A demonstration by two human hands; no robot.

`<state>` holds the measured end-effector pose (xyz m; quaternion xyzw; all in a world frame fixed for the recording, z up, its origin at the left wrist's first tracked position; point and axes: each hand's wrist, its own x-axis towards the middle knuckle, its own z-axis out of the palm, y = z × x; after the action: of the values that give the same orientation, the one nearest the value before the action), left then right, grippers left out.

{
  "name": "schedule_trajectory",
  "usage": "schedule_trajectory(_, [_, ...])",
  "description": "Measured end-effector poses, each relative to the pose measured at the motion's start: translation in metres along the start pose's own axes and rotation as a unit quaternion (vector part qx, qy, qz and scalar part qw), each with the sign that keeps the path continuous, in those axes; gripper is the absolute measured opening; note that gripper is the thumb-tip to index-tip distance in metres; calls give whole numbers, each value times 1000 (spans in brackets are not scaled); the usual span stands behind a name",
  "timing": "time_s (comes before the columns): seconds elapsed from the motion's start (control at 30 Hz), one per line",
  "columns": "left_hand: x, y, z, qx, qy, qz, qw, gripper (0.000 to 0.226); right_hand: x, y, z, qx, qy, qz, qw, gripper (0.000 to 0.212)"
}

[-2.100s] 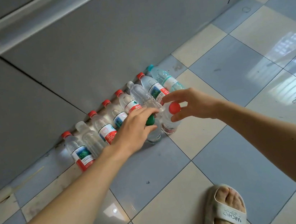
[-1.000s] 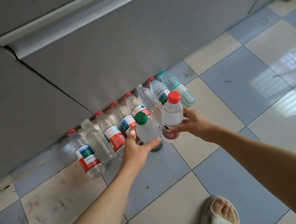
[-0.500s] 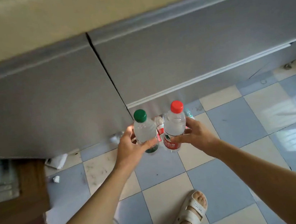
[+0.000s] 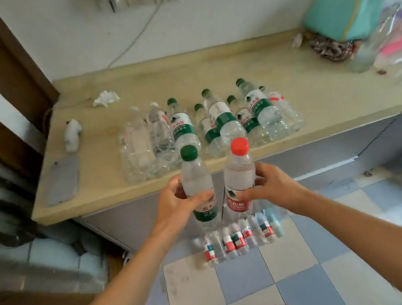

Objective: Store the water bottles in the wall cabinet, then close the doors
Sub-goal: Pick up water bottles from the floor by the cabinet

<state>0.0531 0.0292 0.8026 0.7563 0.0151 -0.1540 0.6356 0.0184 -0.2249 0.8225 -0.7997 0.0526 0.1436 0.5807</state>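
My left hand (image 4: 176,204) grips a green-capped water bottle (image 4: 196,178) around its middle, upright. My right hand (image 4: 272,187) grips a red-capped water bottle (image 4: 239,170) the same way, right beside the first. Both bottles hang in front of the beige countertop's (image 4: 103,193) front edge. Several more bottles (image 4: 206,126), most with green labels, lie in a row on the countertop. A row of several bottles (image 4: 237,239) stands on the floor against the grey base cabinet (image 4: 310,158). No wall cabinet is in view.
A phone (image 4: 63,179) and crumpled tissue (image 4: 106,98) lie on the left of the countertop. A teal bag (image 4: 345,10) and plastic packets (image 4: 401,49) sit at the right. A power cord (image 4: 137,27) hangs from a wall socket. A brown door frame (image 4: 13,56) is at left.
Both hands picked one bottle each from the floor row and lifted them to counter height. The view rose from the floor to the countertop.
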Motion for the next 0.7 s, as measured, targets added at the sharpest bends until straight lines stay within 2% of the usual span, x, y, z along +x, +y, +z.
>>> schedule_trajectory(0.2, [-8, 121, -70, -53, 11, 90, 995, 65, -12, -127, 21, -15, 71, -96, 993, 64])
schedule_trajectory(0.3, [0, 179, -95, -65, 16, 135, 989, 62, 1, -187, 17, -12, 104, -142, 984, 55])
schedule_trajectory(0.4, [10, 239, -112, -60, 39, 194, 978, 71, 20, -249, 1, 11, 117, -192, 974, 53])
schedule_trajectory(0.6, [27, 353, -130, -59, 109, 305, 944, 58, 58, -370, -51, 52, 136, -319, 936, 48])
schedule_trajectory(0.7, [32, 405, -140, -60, 146, 336, 928, 65, 74, -426, -72, 74, 127, -373, 916, 50])
